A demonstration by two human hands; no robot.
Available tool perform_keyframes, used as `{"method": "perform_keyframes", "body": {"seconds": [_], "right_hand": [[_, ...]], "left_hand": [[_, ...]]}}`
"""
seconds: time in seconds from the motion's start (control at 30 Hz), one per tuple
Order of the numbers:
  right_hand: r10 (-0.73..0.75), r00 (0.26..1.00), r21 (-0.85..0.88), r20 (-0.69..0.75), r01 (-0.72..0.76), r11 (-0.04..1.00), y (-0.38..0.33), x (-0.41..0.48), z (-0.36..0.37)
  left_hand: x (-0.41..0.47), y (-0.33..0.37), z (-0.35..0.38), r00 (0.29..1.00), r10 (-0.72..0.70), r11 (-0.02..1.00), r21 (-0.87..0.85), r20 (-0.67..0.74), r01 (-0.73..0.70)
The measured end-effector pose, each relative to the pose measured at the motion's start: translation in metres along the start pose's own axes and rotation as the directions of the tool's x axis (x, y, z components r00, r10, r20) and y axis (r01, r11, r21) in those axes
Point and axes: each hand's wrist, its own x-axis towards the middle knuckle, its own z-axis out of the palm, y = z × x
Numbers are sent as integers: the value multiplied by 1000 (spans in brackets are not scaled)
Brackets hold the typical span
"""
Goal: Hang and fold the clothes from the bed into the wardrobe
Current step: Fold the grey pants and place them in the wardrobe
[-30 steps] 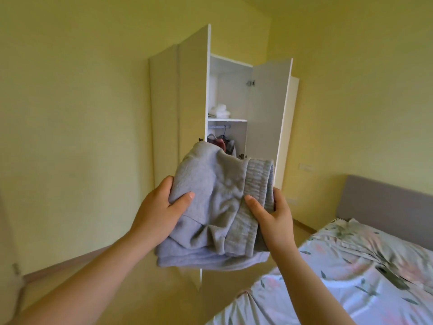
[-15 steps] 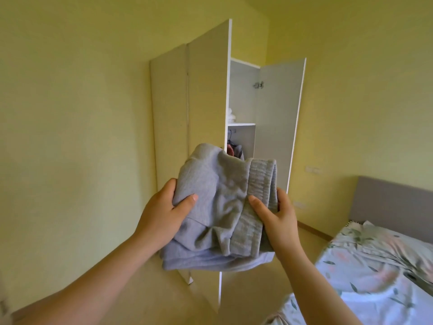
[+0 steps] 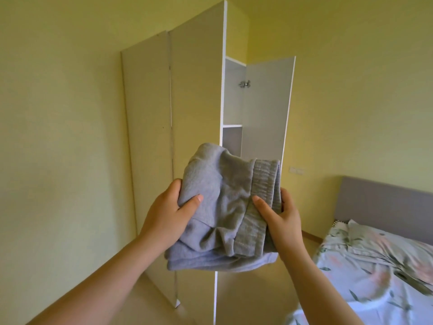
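1. Carrying is the step in hand: you hold a folded grey garment raised in front of you, between yourself and the wardrobe. It is clear of the bed, which lies low on your right.
2. Your left hand grips the garment's left edge, with the thumb pressed over the top layer and the fingers curled underneath, out of sight.
3. Your right hand pinches the ribbed waistband side, thumb across the front and fingers wrapped behind.
4. The fold is loose and the lower layers sag beneath both hands, so I judge it could fall open if either grip slackens.
5. The wardrobe stands open, but the near door hides most of the interior. Only a narrow strip with a shelf shows, beside the far door. From this angle you probably cannot tell whether the shelf already bears anything.
6. The next move calls for stepping round the near door's edge to face the opening. Then lift the bundle level and slide it flat onto the shelf, releasing only once it rests there.
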Motion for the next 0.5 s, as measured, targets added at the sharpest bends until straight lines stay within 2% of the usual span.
{"method": "perform_keyframes", "body": {"seconds": [0.27, 0.5], "right_hand": [[1, 995, -30, -96, -4, 1000, 36, 58, 18], [-47, 964, -130, -262, 13, 991, 68, 94, 34]], "left_hand": [[77, -41, 42, 993, 78, 995, -76, 87, -72], [147, -84, 85, 965, 186, 971, -188, 186, -151]]}}
